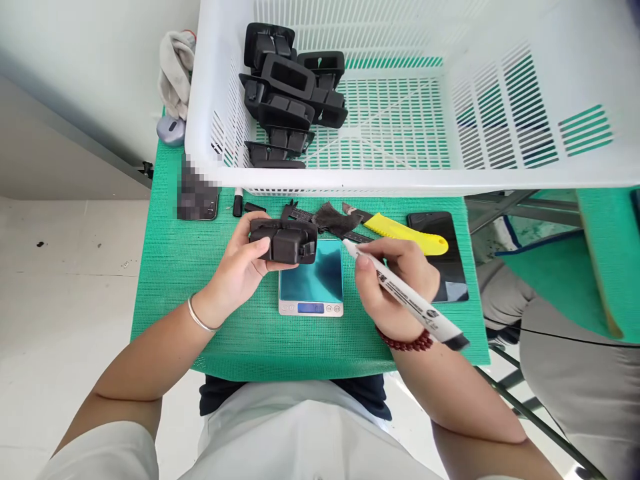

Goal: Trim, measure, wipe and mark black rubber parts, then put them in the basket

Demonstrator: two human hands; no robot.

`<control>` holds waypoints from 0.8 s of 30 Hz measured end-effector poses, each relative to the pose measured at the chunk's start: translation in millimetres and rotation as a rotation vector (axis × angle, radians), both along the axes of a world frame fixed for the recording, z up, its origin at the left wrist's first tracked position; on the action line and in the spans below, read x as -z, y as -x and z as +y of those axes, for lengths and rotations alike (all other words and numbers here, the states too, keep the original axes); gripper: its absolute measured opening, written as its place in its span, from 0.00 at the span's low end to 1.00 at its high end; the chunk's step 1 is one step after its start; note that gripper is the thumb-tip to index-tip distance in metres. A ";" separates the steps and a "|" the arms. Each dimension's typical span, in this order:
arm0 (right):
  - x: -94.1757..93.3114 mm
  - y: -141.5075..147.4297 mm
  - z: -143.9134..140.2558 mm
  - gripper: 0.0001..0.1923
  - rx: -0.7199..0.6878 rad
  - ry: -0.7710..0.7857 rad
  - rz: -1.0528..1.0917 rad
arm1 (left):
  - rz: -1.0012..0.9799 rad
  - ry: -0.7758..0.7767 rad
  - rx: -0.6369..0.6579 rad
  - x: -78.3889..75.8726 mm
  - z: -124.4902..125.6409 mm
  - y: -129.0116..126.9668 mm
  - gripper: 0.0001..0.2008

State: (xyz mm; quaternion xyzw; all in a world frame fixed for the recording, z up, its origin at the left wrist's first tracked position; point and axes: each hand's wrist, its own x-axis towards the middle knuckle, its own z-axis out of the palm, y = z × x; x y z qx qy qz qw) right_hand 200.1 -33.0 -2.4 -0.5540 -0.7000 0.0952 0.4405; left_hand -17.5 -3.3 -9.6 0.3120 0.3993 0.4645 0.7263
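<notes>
Head view: the left hand [240,267] has its fingers [260,248] closed around a black plastic part [284,241], thumb on the near face and the other fingers wrapped behind, so the part hangs just above the far edge of the small scale [311,283] on the green desk [200,267]. The right hand [395,280] has its fingers [367,267] pinched shut on a white marker [405,297], whose tip points at the right end of the part and stands just beside it, not yet touching as far as can be seen. To mark well, I judge the left fingers should hold the part steady and turn the face to be marked toward the pen, while the right fingers bring the tip in with a light, short stroke; resting the heel of the right hand on the desk would calm the line. Beyond the fingertips lie a yellow knife [407,235], a caliper [320,219] and a dark phone [445,257], and farther off a white basket [350,175] holds more black parts [293,100].
</notes>
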 end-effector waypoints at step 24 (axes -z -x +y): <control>-91.7 -72.9 32.5 0.27 -0.988 0.583 -0.062 | 0.612 -1.290 0.525 -75.5 7.0 -34.2 0.20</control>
